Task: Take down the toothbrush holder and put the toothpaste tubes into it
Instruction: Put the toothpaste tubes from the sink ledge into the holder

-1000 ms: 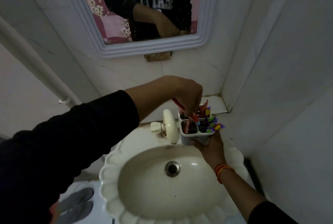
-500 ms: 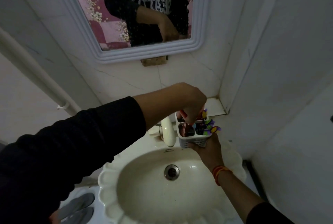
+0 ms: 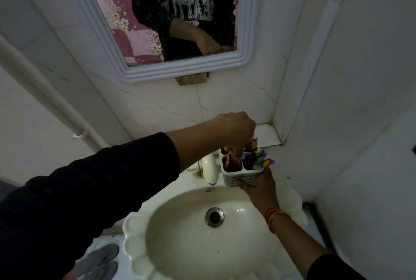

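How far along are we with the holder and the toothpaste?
Done: the holder is down, held from below by the right hand above the sink. In hand: the left hand is pushing a red tube into the holder's front-left compartment; it is partly in. Left: seating and releasing that tube. I see no other loose tubes, but the hand hides the holder's back compartments.

Black long sleeves (image 3: pixel 101 189) — orange thread bracelet (image 3: pixel 273 215) at right wrist

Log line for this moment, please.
left hand: pushing red tube into holder | right hand: holding holder over sink
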{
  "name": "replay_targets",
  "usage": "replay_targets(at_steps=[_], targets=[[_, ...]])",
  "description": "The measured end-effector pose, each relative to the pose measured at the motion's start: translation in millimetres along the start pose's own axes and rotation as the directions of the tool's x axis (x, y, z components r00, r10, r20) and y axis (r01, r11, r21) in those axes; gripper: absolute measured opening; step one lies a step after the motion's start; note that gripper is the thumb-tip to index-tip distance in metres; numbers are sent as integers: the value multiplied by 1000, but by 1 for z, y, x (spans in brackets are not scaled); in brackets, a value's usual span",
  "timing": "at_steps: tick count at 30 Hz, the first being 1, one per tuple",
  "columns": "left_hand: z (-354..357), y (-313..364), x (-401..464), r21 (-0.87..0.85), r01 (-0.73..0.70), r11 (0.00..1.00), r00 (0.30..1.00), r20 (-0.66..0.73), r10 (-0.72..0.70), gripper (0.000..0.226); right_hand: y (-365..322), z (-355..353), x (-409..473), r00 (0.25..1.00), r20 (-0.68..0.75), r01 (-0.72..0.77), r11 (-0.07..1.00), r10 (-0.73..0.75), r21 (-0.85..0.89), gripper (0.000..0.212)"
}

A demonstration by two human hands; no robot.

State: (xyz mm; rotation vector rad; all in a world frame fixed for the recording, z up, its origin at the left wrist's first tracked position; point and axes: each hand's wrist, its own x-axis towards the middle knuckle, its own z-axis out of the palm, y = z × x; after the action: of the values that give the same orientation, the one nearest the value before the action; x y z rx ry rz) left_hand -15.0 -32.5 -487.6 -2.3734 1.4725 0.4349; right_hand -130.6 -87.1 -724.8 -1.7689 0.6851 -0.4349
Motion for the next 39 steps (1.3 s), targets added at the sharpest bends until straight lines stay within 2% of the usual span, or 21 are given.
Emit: replay_targets(at_steps=[3, 7, 9, 11, 13, 17, 21, 26, 29, 33, 35, 39], targets=[[-6, -10, 2, -211, 64, 975, 998, 2, -65, 33, -1, 0, 0, 1000, 3, 7, 1000, -8, 8, 83], [-5, -43, -1, -475, 167, 864, 981, -5, -193, 23, 0, 1, 2, 1000, 9, 25, 1000, -25, 1, 84], [7, -65, -3, -546, 239, 803, 958, 0, -285, 21, 2, 1, 2, 1000, 4, 25, 1000, -25, -4, 87], [26, -88, -6, -509, 336, 792, 932, 59, -357, 22, 4, 2, 3, 1000, 1, 28, 999, -28, -23, 88], [49, -110, -12, -398, 400, 826, 914, 106, -392, 21, 6, 2, 4, 1000, -1, 27, 999, -27, -40, 88], [105, -145, -23, -217, 428, 877, 902, 158, -401, 28, 8, 2, 5, 999, -4, 44, 997, -44, -62, 90], [148, -166, -28, -129, 431, 893, 901, 121, -417, 42, 5, 2, 5, 998, -1, 61, 996, -61, -68, 91], [195, -182, -27, -14, 385, 923, 922, 37, -384, 42, 4, 1, 4, 998, -1, 65, 995, -65, -81, 90], [211, -191, -24, -29, 367, 930, 930, -22, -368, 28, 4, 1, 3, 998, 2, 57, 994, -57, -90, 89], [217, -198, -18, -72, 290, 954, 939, -171, -298, 29, 5, 1, 3, 999, -4, 37, 995, -38, -88, 87], [208, -192, -17, -171, 265, 949, 938, -181, -295, 37, 3, 1, 2, 999, -7, 38, 995, -38, -88, 86], [193, -179, -13, -392, 250, 885, 911, -216, -353, 36, 3, 1, 2, 1000, 4, 27, 997, -26, -79, 87]])
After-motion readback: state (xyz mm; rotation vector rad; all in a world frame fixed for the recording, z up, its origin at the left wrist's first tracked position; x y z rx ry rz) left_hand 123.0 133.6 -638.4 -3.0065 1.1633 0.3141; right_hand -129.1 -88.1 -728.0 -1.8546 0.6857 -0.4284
